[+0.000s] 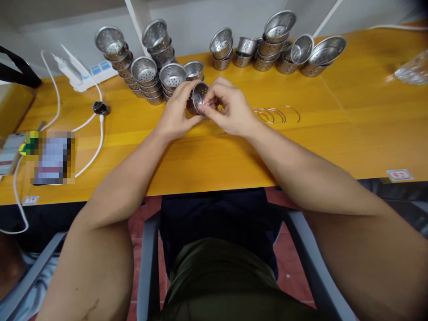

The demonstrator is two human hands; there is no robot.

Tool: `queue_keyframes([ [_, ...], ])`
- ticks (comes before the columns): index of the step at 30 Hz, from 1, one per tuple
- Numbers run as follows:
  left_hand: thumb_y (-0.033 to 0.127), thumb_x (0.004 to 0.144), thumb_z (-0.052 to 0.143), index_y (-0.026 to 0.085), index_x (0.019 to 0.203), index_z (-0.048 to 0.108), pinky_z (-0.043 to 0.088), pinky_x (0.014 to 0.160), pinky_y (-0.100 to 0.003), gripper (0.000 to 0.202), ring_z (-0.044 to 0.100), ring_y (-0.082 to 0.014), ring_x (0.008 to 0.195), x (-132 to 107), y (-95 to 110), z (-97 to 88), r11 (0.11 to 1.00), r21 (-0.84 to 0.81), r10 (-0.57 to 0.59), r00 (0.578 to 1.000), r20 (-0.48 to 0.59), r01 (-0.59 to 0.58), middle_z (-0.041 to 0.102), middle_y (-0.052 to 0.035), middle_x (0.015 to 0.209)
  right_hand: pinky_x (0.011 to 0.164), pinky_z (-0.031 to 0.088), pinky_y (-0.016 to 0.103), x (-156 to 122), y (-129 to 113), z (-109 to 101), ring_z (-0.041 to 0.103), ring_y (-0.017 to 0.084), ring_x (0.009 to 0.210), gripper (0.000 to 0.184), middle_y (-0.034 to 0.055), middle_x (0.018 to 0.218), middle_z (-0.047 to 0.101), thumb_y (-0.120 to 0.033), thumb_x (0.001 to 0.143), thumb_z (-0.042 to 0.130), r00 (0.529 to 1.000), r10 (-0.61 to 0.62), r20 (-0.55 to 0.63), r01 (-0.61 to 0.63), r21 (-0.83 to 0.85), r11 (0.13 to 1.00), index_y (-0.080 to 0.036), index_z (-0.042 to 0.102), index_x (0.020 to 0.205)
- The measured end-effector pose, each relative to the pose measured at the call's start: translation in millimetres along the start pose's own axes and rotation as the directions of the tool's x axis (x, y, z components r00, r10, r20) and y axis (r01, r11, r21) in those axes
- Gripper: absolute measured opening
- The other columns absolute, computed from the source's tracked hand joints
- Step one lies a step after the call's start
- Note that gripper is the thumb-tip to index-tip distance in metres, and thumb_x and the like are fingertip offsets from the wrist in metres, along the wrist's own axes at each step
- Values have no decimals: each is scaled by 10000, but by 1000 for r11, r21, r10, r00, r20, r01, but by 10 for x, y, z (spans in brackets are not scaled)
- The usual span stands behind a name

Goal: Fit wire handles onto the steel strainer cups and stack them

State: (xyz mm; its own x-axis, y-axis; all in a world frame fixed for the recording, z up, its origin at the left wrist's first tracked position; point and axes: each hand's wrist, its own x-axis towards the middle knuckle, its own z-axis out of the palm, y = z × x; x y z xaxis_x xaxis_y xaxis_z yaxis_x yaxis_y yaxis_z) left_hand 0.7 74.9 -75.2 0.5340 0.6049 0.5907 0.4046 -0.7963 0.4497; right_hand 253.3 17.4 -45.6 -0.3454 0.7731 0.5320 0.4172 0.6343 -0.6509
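Note:
My left hand (177, 109) is wrapped round a small perforated metal strainer cup (199, 93), tilted with its open mouth toward my right hand. Fingers pinched, my right hand (230, 107) is at the cup's rim on a thin metal wire, most of which the fingers hide. On the table just right of that hand lie several thin curved wires (272, 116). Behind my hands stand stacks of similar strainer cups (173, 76), some nested inside one another.
More stacked strainer cups (267, 48) stand along the back of the yellow table (351, 133). At the left are a phone (53, 158), white cables and a power strip (95, 76). A clear plastic bag (414, 69) lies far right. Grey chair armrests flank my lap.

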Motion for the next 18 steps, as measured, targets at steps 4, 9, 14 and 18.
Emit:
queue_keyframes([
  [4, 603, 1009, 929, 304, 1723, 624, 538, 1449, -658, 833, 634, -477, 1677, 1, 25, -21, 1000, 4, -14, 1000, 19, 14, 675, -191, 1770, 1106, 695, 613, -10, 46, 38, 702, 410, 1189, 588, 138, 1166, 681, -862, 1140, 796, 1000, -8, -21, 9, 42, 999, -292, 687, 1040],
  [9, 620, 1022, 922, 285, 1744, 616, 529, 1458, -651, 852, 640, -471, 1675, 3, 8, -9, 1000, 15, -4, 1000, 20, 4, 676, -197, 1762, 1152, 676, 638, -5, 87, 88, 683, 415, 1201, 592, 138, 1165, 663, -854, 1127, 819, 999, -25, -44, 29, 103, 994, -292, 668, 1013],
  [14, 807, 1005, 937, 288, 1719, 622, 554, 1433, -655, 938, 686, -479, 1618, -15, -5, -2, 1000, 29, 1, 1000, 11, -2, 705, -203, 1730, 1030, 680, 537, 4, -6, 22, 668, 355, 1068, 684, 98, 1068, 645, -911, 960, 969, 998, 57, -36, -43, 299, 953, -294, 675, 971],
  [18, 1040, 888, 917, 314, 1682, 614, 593, 1396, -649, 1117, 723, -479, 1576, -26, 59, -72, 999, 32, -18, 999, -48, 20, 739, -179, 1678, 629, 522, 393, 46, -56, -167, 507, 215, 674, 609, 21, 873, 556, -769, 1028, 899, 990, 125, -66, -51, 659, 751, -278, 584, 854],
])
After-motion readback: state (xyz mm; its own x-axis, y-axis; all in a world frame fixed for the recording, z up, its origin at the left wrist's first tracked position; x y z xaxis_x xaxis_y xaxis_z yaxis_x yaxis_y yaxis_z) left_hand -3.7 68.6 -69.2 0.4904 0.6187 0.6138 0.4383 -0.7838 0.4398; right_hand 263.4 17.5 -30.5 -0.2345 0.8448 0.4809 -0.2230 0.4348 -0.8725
